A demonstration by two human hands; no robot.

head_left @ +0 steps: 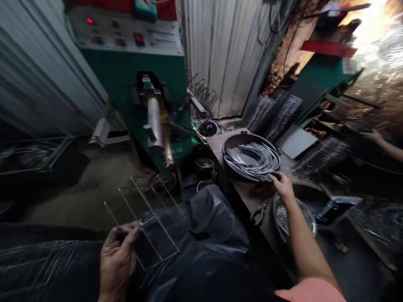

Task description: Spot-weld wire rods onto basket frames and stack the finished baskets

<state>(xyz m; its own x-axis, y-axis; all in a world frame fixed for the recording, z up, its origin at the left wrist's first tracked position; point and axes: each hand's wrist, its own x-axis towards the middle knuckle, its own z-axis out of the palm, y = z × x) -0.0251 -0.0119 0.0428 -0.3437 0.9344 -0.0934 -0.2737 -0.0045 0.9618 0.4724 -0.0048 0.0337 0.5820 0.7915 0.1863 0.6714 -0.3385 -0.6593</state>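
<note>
Currently L hand (pixel 118 251) has its grip clamped on wire frame (pixel 155 214), held up over dark cloth (pixel 217 226) on lap. R hand (pixel 284 188) is at near rim of round tray (pixel 231 171) w/ bent wires (pixel 266 158), on bench (pixel 219 139); can't tell if its grip's apart or together. Green machine (pixel 107 75) stands ahead.

Wire frame (pixel 155 214) is silver, gridded. Wire rings (pixel 265 159) silver-grey, round tray (pixel 233 172) black. Machine (pixel 110 71) green, panel (pixel 163 31) grey, lamp (pixel 90 20) red. Sleeve (pixel 310 290) salmon-pink. Wall (pixel 217 50) pale grey, striped. Bench (pixel 218 144) looks greyish-brown, dim though.
</note>
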